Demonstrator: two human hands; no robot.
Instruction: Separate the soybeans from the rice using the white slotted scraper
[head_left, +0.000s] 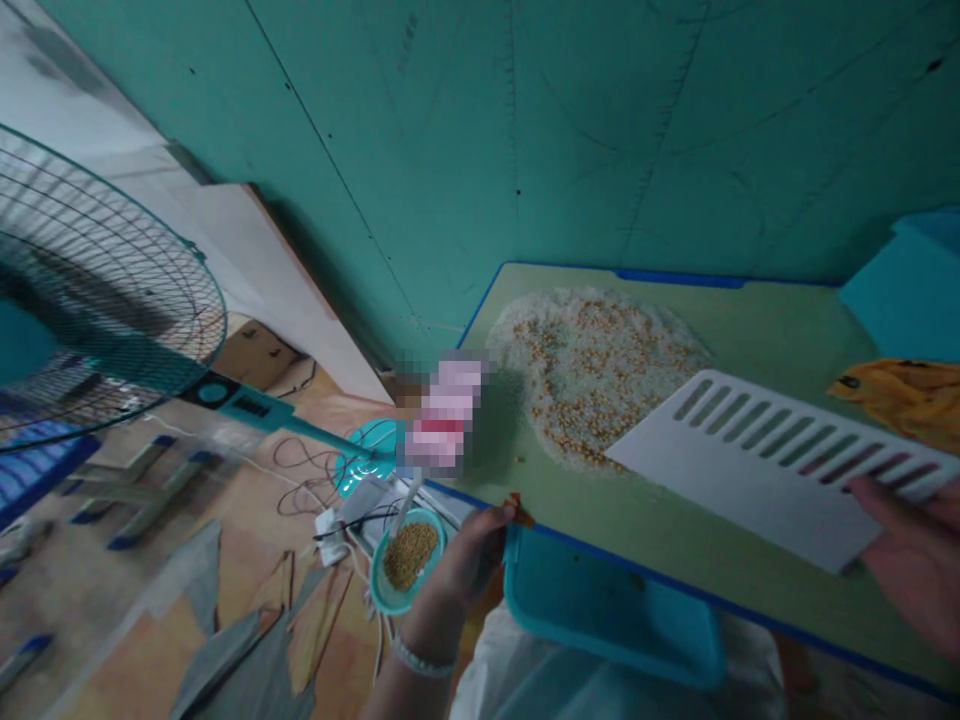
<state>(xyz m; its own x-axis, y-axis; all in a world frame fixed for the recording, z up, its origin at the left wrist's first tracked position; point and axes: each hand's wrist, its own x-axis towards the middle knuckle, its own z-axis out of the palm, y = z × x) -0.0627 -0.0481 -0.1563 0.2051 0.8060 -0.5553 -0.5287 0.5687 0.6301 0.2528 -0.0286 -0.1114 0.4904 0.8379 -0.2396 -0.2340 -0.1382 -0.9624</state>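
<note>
A white slotted plastic board [757, 480] is in my right hand [911, 560], whose fingers close on its right end. The board's left tip touches the edge of a spread of white grains mixed with yellow kernels [600, 375] on the table [757, 330]. My left hand [480, 550] is closed at the table's front edge, on the left corner of a blue plastic tray [615, 610]. That tray sits under the edge, over my lap. A small orange-red bit [516, 505] shows at the left fingertips; I cannot make out what it is.
A teal bowl of yellow kernels [411, 555] stands below the table's left side, beside cables and a power strip [330, 537]. A standing fan [97, 300] is at left. An orange cloth [900, 395] and a blue container [911, 285] lie at right. A green wall [600, 130] rises behind.
</note>
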